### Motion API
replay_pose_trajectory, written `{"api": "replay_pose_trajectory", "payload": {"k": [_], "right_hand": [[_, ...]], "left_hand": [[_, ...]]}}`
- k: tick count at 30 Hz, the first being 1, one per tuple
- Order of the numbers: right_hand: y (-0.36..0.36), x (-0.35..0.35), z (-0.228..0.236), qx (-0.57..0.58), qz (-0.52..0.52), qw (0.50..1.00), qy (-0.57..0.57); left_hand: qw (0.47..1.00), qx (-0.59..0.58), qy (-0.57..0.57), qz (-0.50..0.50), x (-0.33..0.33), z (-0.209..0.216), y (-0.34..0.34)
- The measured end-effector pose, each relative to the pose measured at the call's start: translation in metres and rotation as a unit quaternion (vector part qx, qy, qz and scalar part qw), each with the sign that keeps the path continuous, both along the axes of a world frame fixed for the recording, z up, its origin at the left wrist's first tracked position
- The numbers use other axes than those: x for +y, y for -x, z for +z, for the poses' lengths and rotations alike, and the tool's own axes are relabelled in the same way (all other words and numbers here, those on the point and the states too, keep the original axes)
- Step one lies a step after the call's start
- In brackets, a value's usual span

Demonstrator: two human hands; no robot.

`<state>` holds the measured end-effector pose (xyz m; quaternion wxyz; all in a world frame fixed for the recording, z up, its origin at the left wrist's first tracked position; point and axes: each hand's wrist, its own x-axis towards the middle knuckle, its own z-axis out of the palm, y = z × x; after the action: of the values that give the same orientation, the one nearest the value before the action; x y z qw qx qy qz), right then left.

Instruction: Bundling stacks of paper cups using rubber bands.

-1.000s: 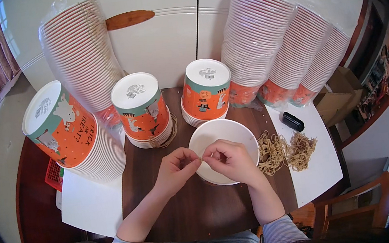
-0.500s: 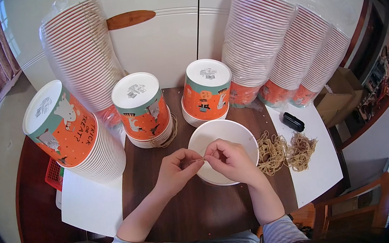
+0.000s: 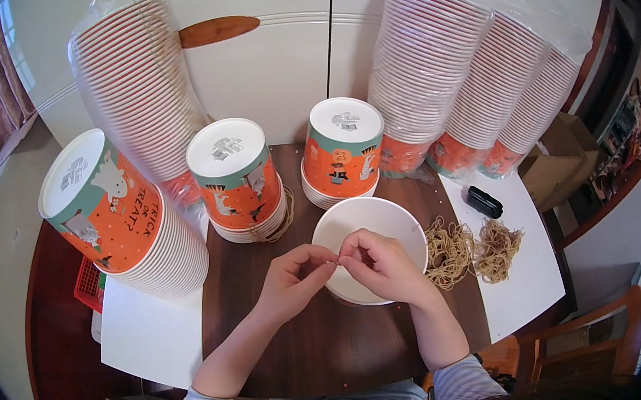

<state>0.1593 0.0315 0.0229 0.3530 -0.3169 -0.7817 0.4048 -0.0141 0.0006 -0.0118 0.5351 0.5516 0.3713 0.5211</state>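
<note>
My left hand [image 3: 296, 280] and my right hand [image 3: 376, 266] meet fingertip to fingertip over the near left rim of a white paper bucket [image 3: 406, 226], whose open mouth faces up. Both hands are closed in a pinch on what looks like the end of a thin string [image 3: 335, 261]. Most of it is hidden by the fingers. Just right of the bucket lies a loose bundle of tan string [image 3: 448, 252], with a second tan bundle [image 3: 498, 249] beside it.
Upside-down orange bucket stacks stand at the left [image 3: 141, 220], back left [image 3: 238, 186] and back middle [image 3: 343, 154]. Tan string loops lie against the back-left stack. Tall plastic-wrapped stacks [image 3: 138, 86] [image 3: 429, 45] rise behind. A black case [image 3: 483, 201] sits at the right.
My fingertips have drawn slightly closer together, and less of the thin strand shows between them. The buckets and string bundles stay where they were.
</note>
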Motion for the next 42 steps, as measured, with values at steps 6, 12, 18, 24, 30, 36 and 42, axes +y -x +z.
{"api": "replay_pose_trajectory", "payload": {"k": [6, 12, 18, 24, 30, 36, 42], "right_hand": [[0.000, 0.000, -0.001, 0.005, 0.001, 1.000, -0.006], [-0.002, 0.001, -0.004, 0.006, -0.002, 1.000, 0.015], [-0.001, 0.002, -0.001, 0.057, -0.011, 0.997, 0.052], [-0.001, 0.000, 0.003, 0.000, -0.013, 1.000, 0.005], [0.000, 0.000, 0.001, 0.010, -0.004, 1.000, -0.002], [0.000, 0.001, -0.004, 0.004, 0.004, 1.000, -0.024], [-0.001, 0.000, 0.000, -0.011, -0.002, 1.000, 0.005]], "left_hand": [[1.000, 0.010, -0.019, 0.005, 0.000, 0.002, 0.000], [0.999, 0.027, -0.019, 0.017, 0.000, 0.002, 0.001], [1.000, 0.023, -0.015, 0.014, 0.000, 0.001, 0.001], [1.000, 0.017, -0.011, 0.008, 0.000, 0.001, 0.001], [1.000, 0.012, -0.017, 0.006, 0.001, -0.002, 0.000], [1.000, 0.022, -0.020, 0.008, 0.001, -0.001, 0.001], [0.998, 0.047, -0.017, 0.048, 0.000, 0.004, 0.003]]}}
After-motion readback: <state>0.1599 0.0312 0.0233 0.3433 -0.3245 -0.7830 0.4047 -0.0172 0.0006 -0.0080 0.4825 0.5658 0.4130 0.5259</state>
